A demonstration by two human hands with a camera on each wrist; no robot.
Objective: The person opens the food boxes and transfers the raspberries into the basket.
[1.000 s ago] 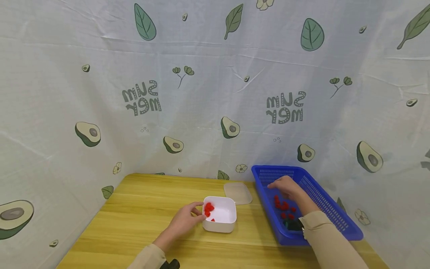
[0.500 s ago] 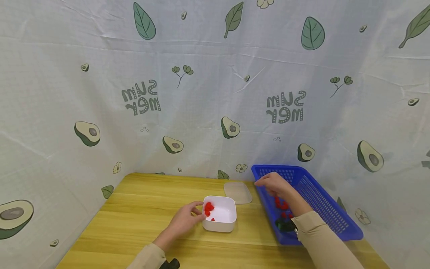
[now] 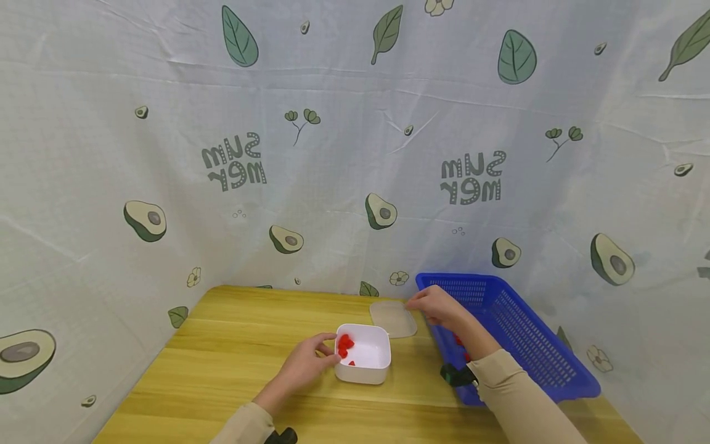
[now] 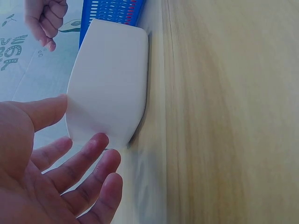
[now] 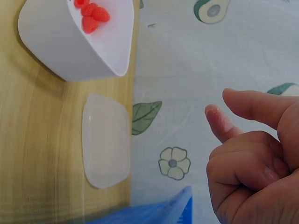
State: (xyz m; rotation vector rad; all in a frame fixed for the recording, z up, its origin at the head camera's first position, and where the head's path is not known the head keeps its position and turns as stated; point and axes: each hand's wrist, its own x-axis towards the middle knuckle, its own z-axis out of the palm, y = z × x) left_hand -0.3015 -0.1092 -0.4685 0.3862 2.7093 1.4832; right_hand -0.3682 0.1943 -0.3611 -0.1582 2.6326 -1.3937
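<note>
A square white box stands on the table with several red raspberries along its left side. My left hand rests beside its left wall. In the left wrist view the thumb lies at the rim and the relaxed, spread fingers touch the wall. My right hand is in the air by the left rim of a blue basket. Its thumb and index finger stand slightly apart with nothing visible between them. The other fingers curl into the palm. A translucent lid lies behind the box.
More red berries lie in the basket, partly hidden by the right arm. A pale curtain with avocado prints hangs behind and beside the wooden table. A dark device sits at the right wrist.
My right hand has moved left, from over the inside of the basket to past its left rim, near the lid. The left hand and the box stay in place.
</note>
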